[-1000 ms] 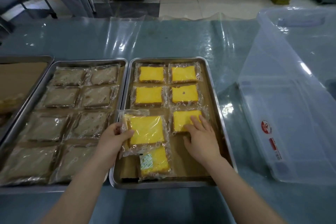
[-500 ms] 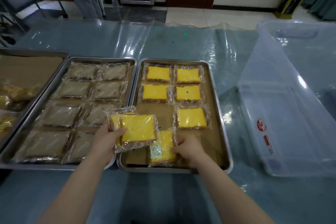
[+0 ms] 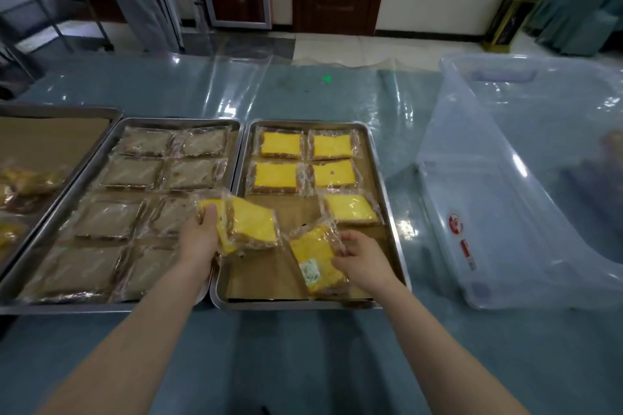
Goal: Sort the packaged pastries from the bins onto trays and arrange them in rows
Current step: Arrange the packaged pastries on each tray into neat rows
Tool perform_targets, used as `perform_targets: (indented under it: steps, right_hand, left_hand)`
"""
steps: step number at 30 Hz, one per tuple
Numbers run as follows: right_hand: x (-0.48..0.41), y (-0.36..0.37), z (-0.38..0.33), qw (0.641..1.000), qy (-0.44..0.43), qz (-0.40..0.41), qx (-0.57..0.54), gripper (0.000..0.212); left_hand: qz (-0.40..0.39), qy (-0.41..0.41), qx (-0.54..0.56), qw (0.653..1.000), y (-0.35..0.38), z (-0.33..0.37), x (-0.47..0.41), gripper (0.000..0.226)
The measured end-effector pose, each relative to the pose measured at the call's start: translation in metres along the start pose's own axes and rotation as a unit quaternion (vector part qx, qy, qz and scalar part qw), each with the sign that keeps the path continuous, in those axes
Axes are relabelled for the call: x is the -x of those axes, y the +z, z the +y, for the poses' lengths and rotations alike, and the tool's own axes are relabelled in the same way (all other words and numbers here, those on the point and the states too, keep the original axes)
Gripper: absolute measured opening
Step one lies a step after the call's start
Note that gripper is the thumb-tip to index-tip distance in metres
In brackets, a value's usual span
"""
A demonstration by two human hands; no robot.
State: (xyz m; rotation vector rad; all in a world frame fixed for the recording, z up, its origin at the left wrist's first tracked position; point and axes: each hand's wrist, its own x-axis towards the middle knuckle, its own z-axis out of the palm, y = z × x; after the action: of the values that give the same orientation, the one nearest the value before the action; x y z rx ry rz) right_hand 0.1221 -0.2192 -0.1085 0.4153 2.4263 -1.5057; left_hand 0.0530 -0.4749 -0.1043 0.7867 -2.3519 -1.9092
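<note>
Gripping a clear-wrapped yellow cake slice (image 3: 251, 227) above the left rim of the rectangular steel tray (image 3: 296, 305), the left hand (image 3: 199, 241) held it tilted; the right hand (image 3: 364, 259) pinched a label-up packet (image 3: 315, 261) lying inside. Light, soft cake in slippery film probably favoured gentle edge holds.

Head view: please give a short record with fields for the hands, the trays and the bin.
right tray: five flat yellow packets lie in rows
middle tray: brown packets in two columns
left hand: holds a lifted packet over the trays' shared edge
right hand: grips the labelled packet, askew, near end of right tray
clear bin: right of the trays
</note>
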Motion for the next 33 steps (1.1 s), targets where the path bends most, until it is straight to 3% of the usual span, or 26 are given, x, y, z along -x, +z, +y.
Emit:
perform_targets:
  steps: [3, 7, 11, 13, 15, 19, 21, 26, 27, 30, 31, 33]
  right_hand:
    - [0.005, -0.005, 0.005, 0.998, -0.054, 0.01, 0.014, 0.041]
    - [0.012, -0.016, 0.013, 0.984, -0.104, 0.117, 0.087, 0.039]
    - [0.016, -0.024, 0.025, 0.917, -0.204, 0.214, 0.268, 0.041]
    - [0.017, -0.022, 0.033, 0.904, -0.219, 0.185, 0.317, 0.042]
    - [0.018, -0.014, 0.045, 0.917, -0.178, 0.112, 0.34, 0.041]
    - [0.016, -0.006, 0.064, 0.943, -0.116, 0.052, 0.308, 0.027]
    - [0.016, -0.006, 0.067, 0.945, -0.116, 0.052, 0.301, 0.023]
    - [0.019, -0.006, 0.068, 0.952, -0.114, 0.066, 0.277, 0.02]
    - [0.02, -0.005, 0.069, 0.951, -0.117, 0.071, 0.278, 0.02]
    - [0.021, -0.004, 0.07, 0.948, -0.125, 0.081, 0.282, 0.02]
    - [0.022, -0.003, 0.071, 0.946, -0.13, 0.082, 0.286, 0.02]
    - [0.021, -0.003, 0.072, 0.942, -0.139, 0.08, 0.296, 0.021]
  left_hand:
    - [0.047, 0.028, 0.032, 0.998, -0.014, 0.002, 0.0, 0.024]
    - [0.042, 0.02, 0.104, 0.993, -0.035, 0.004, 0.004, 0.017]
    - [0.056, 0.059, 0.093, 0.992, -0.046, 0.006, 0.018, 0.018]
    - [0.045, 0.102, 0.06, 0.992, -0.047, 0.005, 0.025, 0.018]
    - [0.013, 0.182, -0.001, 0.983, -0.046, 0.001, 0.033, 0.021]
    - [-0.133, 0.354, -0.171, 0.91, -0.031, -0.014, 0.056, 0.037]
    - [-0.166, 0.388, -0.264, 0.867, -0.022, -0.028, 0.062, 0.037]
    - [-0.225, 0.361, -0.337, 0.84, -0.003, -0.05, 0.074, 0.049]
    - [-0.253, 0.345, -0.38, 0.82, 0.002, -0.055, 0.075, 0.054]
    - [-0.313, 0.31, -0.547, 0.712, 0.012, -0.065, 0.073, 0.062]
    - [-0.322, 0.301, -0.574, 0.69, 0.015, -0.065, 0.07, 0.064]
    - [-0.34, 0.262, -0.592, 0.682, 0.021, -0.062, 0.062, 0.065]
